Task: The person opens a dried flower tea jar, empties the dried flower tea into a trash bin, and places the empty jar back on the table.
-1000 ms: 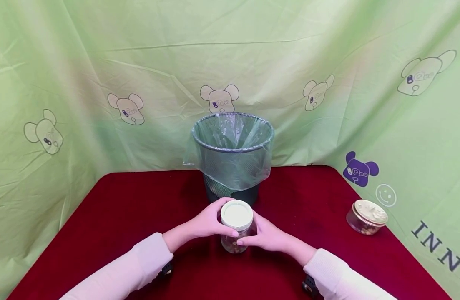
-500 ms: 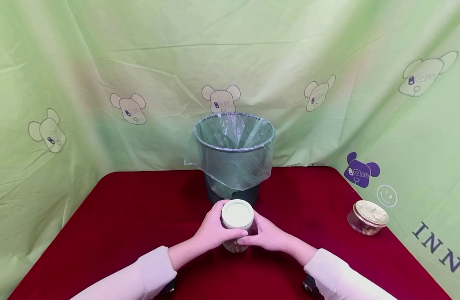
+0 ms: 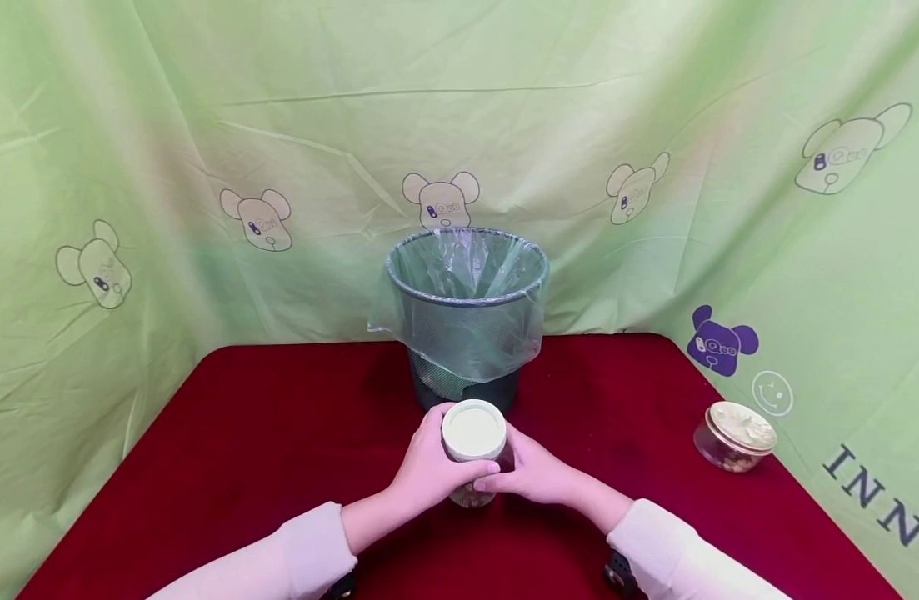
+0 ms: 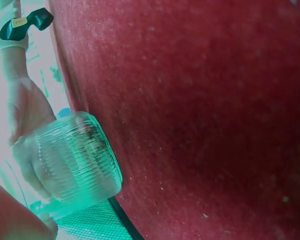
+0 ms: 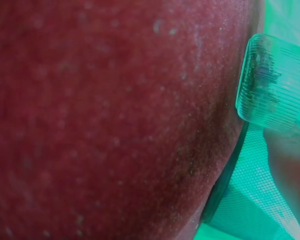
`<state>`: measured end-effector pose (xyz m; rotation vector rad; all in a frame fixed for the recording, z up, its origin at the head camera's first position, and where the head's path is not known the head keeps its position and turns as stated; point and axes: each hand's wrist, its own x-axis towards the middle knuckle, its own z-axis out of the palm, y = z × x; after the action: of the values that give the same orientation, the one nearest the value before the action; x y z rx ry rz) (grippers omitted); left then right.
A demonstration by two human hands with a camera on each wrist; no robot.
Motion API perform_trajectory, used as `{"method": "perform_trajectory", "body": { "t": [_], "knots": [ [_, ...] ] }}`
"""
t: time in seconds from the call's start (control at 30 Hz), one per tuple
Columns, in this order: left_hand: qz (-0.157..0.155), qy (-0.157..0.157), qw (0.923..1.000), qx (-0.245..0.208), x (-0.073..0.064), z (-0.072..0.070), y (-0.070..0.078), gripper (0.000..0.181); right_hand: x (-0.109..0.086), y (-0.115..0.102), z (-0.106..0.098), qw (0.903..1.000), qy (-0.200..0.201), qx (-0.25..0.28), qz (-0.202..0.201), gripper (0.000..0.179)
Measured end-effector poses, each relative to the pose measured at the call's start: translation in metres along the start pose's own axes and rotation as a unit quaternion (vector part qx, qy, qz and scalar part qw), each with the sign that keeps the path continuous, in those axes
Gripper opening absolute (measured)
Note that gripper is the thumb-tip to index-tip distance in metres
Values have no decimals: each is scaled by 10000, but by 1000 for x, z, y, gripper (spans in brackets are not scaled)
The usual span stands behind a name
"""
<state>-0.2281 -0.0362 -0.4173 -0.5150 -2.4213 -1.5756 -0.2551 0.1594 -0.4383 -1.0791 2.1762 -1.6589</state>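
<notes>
Ribbed clear jar [image 3: 471,498], pale lid [image 3: 474,430] on, appears to stand upright on the table just in front of the bin [image 3: 492,393]. Left hand [image 3: 435,460] wraps it from the left, thumb across the front below the lid; right hand [image 3: 536,468] grips the other side, thumbs nearly meeting. Contents dark, small; cannot tell what. Step in hand, as I judge it: steadying the jar two-handed. Next move probably calls for one firm hold on the body while the lid is worked. Surface: dark red cloth [image 3: 279,442]; lidded round tub [image 3: 725,454] near its right edge. Bin wears a translucent liner [image 3: 470,337]. Green printed curtain [image 3: 317,125] encloses back and sides.
</notes>
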Motion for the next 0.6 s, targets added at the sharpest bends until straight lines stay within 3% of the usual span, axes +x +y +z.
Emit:
{"method": "perform_trajectory", "body": {
  "t": [0.2,0.47,0.6],
  "knots": [
    [100,-270,9996,-69,4,-6,-6,88,0,-2,0,10000,13,-33,-2,74],
    [346,-1148,9900,-743,17,-20,-12,87,-1,-2,-1,10000,19,-53,66,77],
    [428,-1475,9849,-793,24,-23,-15,82,-1,-3,-1,9999,44,-58,117,77]
  ]
}}
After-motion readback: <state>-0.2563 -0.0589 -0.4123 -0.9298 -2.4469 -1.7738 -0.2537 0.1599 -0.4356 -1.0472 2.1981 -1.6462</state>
